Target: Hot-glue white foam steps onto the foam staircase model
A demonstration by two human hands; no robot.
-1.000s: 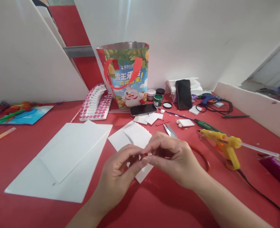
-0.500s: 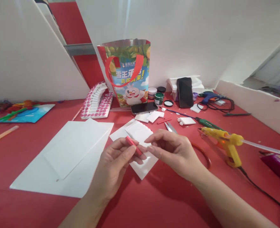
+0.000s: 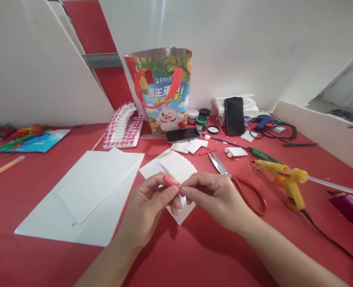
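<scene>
A short red stick (image 3: 170,181), its material unclear, is pinched between the thumb and fingers of my left hand (image 3: 152,203). At its lower right end, the thumb and fingertips of my right hand (image 3: 210,195) close on it as well. Fingers cover much of that end. Below the hands lie a glossy white sheet (image 3: 152,166) and a fanned stack of white cards (image 3: 179,164). Scissors with orange-red handles (image 3: 249,195) rest open just beyond my right hand. Thin red sticks (image 3: 208,152) lie on the red table past the cards.
Large white boards (image 3: 74,191) lie at left. A yellow glue gun (image 3: 292,183), its cord trailing, is at right. Behind stand a printed bag (image 3: 167,91), a phone (image 3: 234,116), paint jars (image 3: 201,123) and a pink-and-white stepped model (image 3: 124,127). Another phone (image 3: 182,135) lies flat.
My right hand has moved left and its fingers have closed on the red stick's end. The stick has tilted flatter. More of the scissors shows now.
</scene>
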